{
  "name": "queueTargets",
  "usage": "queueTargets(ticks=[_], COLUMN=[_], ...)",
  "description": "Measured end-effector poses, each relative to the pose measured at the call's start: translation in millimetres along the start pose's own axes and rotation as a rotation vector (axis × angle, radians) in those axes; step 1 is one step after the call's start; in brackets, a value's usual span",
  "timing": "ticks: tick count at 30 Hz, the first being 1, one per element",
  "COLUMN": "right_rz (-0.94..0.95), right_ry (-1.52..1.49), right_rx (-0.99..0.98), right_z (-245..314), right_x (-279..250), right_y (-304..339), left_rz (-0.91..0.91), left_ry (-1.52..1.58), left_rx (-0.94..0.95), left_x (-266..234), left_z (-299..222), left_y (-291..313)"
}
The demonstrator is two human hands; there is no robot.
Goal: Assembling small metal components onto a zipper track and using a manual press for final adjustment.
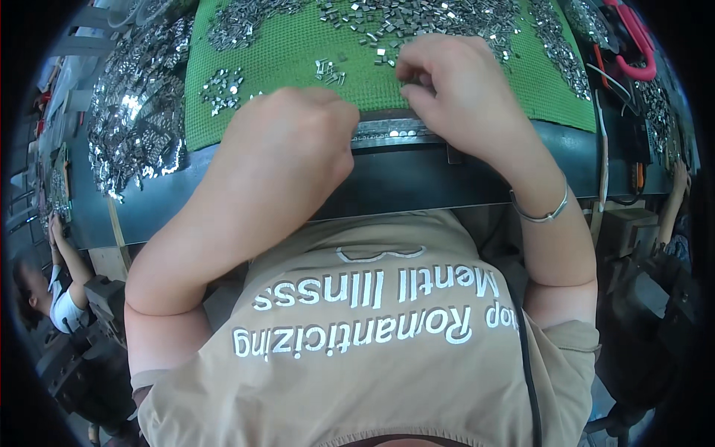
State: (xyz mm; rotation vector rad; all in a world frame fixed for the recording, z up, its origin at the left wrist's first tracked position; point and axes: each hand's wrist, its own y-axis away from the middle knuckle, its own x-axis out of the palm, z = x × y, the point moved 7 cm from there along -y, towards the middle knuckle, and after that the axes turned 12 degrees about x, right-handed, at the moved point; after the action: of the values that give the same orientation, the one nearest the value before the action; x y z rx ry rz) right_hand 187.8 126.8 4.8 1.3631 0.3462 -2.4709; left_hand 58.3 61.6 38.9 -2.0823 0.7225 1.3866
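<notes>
Curling by a shiny row (395,135), maybe just begun, the left hand (287,123) and right hand (456,86) hide any grip, so I can't tell; many far metal bits (402,16) seem left.

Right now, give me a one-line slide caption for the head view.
Bare left hand and bare right hand at a green textured mat strewn with small silvery metal pieces.

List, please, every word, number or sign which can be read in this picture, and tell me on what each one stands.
Shirt: two lines of large white letters, upside down in this view; I do not copy the wording.
Strip between the hands: any marks are too small to read.
Metal pieces: too small to tell any marks.
Mat: no lettering that I can make out.
</notes>
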Motion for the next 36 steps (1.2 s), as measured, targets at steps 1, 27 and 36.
queueTargets(ticks=[1,27,36], right_rz=[-0.015,0.055,-0.343], right_ry=[0.056,-0.398,0.024], right_rx=[-0.068,-0.254,-0.610], right_z=[3,28,42], right_x=[2,3,5], right_y=[2,38,71], left_rz=[-0.001,-0.174,-0.191], left_ry=[-0.004,-0.221,-0.193], left_rx=[-0.004,0.177,0.128], left_x=[-2,-12,-7], left_z=[-4,58,64], left_y=[-2,18,23])
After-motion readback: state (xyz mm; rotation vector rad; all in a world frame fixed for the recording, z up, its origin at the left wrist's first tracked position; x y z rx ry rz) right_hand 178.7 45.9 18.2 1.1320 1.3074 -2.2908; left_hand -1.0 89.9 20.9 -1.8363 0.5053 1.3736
